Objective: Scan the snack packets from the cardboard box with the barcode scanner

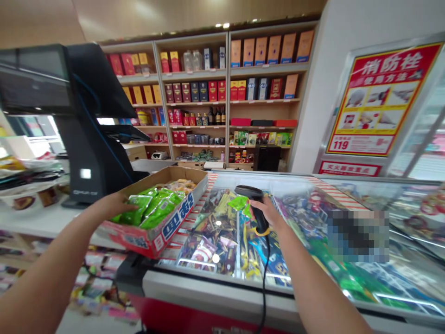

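My left hand (pixel 114 204) reaches over the left side of a shallow cardboard box (pixel 134 241). Its fingers close at the edge of the shiny green snack packets (pixel 158 208) inside; the fingertips are partly hidden. In my right hand (pixel 270 212) is a black handheld barcode scanner (pixel 259 222), gripped by its handle above the glass top of a freezer. A small bright green packet (pixel 238 202) shows just left of the scanner, by my right fingers, and seems pinched in the same hand. The scanner's cord hangs down the freezer's front.
A black checkout terminal (pixel 93 153) stands left behind the box. The chest freezer's glass lid (pixel 222 273) covers many wrapped ice creams. Shelves (pixel 194 74) of boxed goods line the back wall. A red and yellow fire hydrant sign (pixel 382 104) hangs at right.
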Available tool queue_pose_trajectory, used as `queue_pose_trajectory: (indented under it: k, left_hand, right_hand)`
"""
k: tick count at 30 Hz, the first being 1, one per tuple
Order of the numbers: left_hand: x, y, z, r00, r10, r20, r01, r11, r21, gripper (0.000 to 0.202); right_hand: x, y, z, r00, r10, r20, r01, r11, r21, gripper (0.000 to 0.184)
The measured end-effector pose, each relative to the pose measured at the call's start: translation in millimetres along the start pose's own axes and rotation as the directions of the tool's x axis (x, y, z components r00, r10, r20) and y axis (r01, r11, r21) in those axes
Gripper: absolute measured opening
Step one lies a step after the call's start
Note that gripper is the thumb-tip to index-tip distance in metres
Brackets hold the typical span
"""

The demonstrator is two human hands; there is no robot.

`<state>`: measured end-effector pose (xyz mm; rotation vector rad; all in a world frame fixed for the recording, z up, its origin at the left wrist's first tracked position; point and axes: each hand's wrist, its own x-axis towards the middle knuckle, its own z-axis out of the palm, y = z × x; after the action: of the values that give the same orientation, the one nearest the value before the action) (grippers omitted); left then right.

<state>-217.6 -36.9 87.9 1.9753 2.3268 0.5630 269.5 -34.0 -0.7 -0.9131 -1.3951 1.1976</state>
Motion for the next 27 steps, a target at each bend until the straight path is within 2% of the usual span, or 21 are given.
queue_pose_trajectory:
  k: [1,3,6,8,10,12,14,15,16,17,19,20,21,22,24,25,26,27]
  left_hand:
    - [-0.7,-1.7,2.1,0.996,-0.006,0.093,0.002,0.999,0.039,0.029]
    - [-2.6,0.1,5.5,0.981,-0.043,0.188,0.017,0.990,0.137,0.028]
    - [-6.0,8.0,4.7,0.989,-0.036,0.143,0.015,0.989,0.147,0.027]
    - [-11.1,15.6,-0.6,0.997,-0.035,0.069,0.026,0.992,0.125,0.026]
    - [-20.1,27.4,-8.4,0.995,-0.045,-0.090,0.051,0.997,0.066,0.024]
    - [-31.7,45.9,-16.1,0.958,-0.015,-0.287,-0.001,0.998,-0.055,0.023]
    - [-42.4,71.7,-18.4,0.895,0.012,-0.446,-0.106,0.977,-0.187,0.025]
    - [-46.3,87.2,-15.5,0.875,0.016,-0.484,-0.161,0.952,-0.260,0.026]
    - [-48.7,104.1,-9.0,0.876,0.015,-0.483,-0.204,0.917,-0.343,0.027]
    - [-49.7,121.7,1.3,0.895,0.014,-0.445,-0.236,0.863,-0.447,0.029]
    - [-48.2,157.1,32.5,0.967,0.063,-0.249,-0.226,0.666,-0.711,0.034]
    - [-46.2,173.5,51.9,0.990,0.084,-0.111,-0.139,0.553,-0.821,0.035]
    - [-43.9,188.0,72.2,0.995,0.096,0.038,-0.008,0.443,-0.896,0.035]
    - [-41.5,200.0,92.2,0.975,0.125,0.185,0.132,0.349,-0.928,0.034]
    - [-36.5,215.3,127.3,0.889,0.238,0.391,0.336,0.241,-0.911,0.033]
    - [-33.9,218.4,141.1,0.850,0.290,0.439,0.388,0.217,-0.896,0.034]
    - [-31.1,218.9,152.2,0.833,0.327,0.445,0.396,0.208,-0.894,0.037]
    - [-27.9,217.3,160.6,0.844,0.342,0.414,0.361,0.209,-0.909,0.040]
  right_hand:
    - [0.4,0.9,-0.4,1.000,0.003,0.000,-0.003,1.000,-0.003,0.029]
    - [1.1,2.4,-1.3,1.000,0.006,-0.003,-0.006,1.000,-0.009,0.030]
    - [1.6,3.4,-2.1,1.000,0.005,-0.003,-0.006,1.000,-0.019,0.030]
    - [1.5,3.1,-1.7,1.000,0.009,-0.003,-0.009,1.000,-0.017,0.029]
    - [1.1,2.0,-0.7,1.000,0.007,-0.002,-0.007,1.000,-0.012,0.029]
    - [0.5,0.7,0.8,1.000,0.005,0.003,-0.005,1.000,-0.008,0.030]
    - [-0.2,-0.4,2.3,1.000,0.003,0.011,-0.003,1.000,-0.001,0.029]
    - [-0.5,-0.8,2.9,1.000,0.003,0.013,-0.003,1.000,0.004,0.029]
    - [-0.7,-1.0,3.2,1.000,0.001,0.012,-0.001,1.000,0.008,0.029]
    - [-0.9,-1.2,3.4,1.000,-0.002,0.009,0.002,1.000,0.013,0.029]
    - [-0.8,-1.3,3.2,1.000,-0.002,0.002,0.002,1.000,0.025,0.029]
    - [-0.8,-1.3,2.9,1.000,0.000,0.001,0.000,1.000,0.028,0.030]
    - [-0.7,-1.4,2.6,1.000,0.000,0.001,0.000,1.000,0.029,0.030]
    - [-0.7,-1.4,2.4,1.000,-0.001,0.001,0.001,1.000,0.027,0.030]
    - [-0.9,-1.4,2.1,1.000,-0.006,0.001,0.006,1.000,0.018,0.030]
    - [-1.0,-1.1,2.2,1.000,-0.009,0.000,0.009,1.000,0.014,0.030]
    - [-1.0,-0.6,2.3,1.000,-0.012,0.002,0.012,1.000,0.009,0.030]
    - [-1.1,0.1,2.4,1.000,-0.014,0.008,0.014,1.000,0.002,0.031]
